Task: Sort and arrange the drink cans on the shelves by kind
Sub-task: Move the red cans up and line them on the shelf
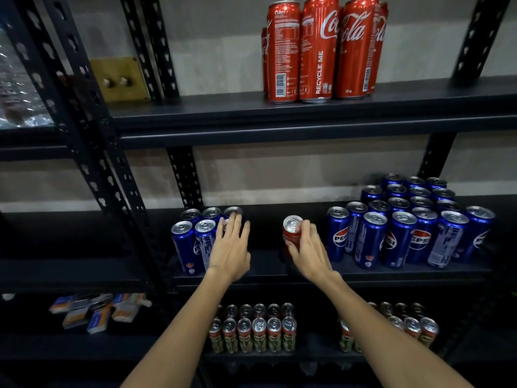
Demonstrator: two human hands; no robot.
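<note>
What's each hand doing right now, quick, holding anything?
Left hand: fingers reach onto a red can among the small group of blue Pepsi cans; whether it grips cannot be told.
Right hand: holds a red can, tilted, on the middle shelf.

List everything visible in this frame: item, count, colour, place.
Cola cans: at least five, red, top shelf.
Right Pepsi group: about twenty, blue, middle shelf right.
Left Pepsi group: about five, blue, middle shelf left.
Red can: one, middle shelf centre.
Green cans: two groups, bottom shelf.
Packs: several, orange-white, lower left.
Shelves: black.
Left hand: on left group; a red can partly hidden behind it.
Right hand: grips red can.
</note>
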